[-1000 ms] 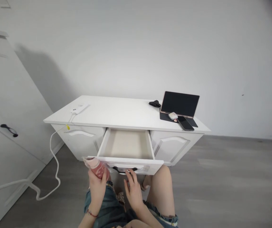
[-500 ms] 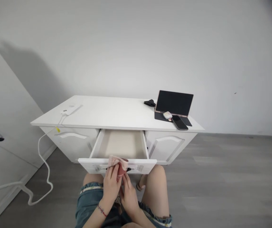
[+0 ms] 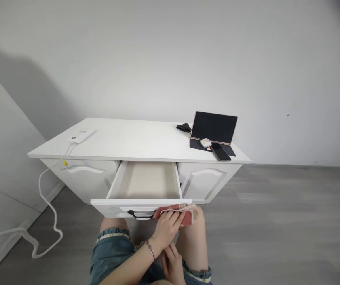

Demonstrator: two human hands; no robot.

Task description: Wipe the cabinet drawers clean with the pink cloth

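In the head view, my left hand (image 3: 167, 229) has the cloth (image 3: 190, 217) under its fingers, bunched and held against the right part of the drawer front (image 3: 107, 208). The fingers bend over the cloth, so I take it as grasped, though I cannot see how firmly the fingertips pinch beneath the folds. The cloth lies straight ahead of those fingers and out to their right; its long axis runs crosswise, roughly along the drawer front, and its loose right end overhangs the corner, in front of my right knee (image 3: 199, 229). The black handle (image 3: 141, 216) is just beside its left end.

Of my two hands, the left is the nearer, reaching across my body to get there. My right hand (image 3: 173, 264) rests low in my lap, just below the left wrist, apart from the cloth; its fingers are partly hidden, and I cannot tell whether they are clenched or slack. The drawer stands pulled out from the table (image 3: 128, 138), between me and the tablet (image 3: 214, 127) and phone (image 3: 221, 152).
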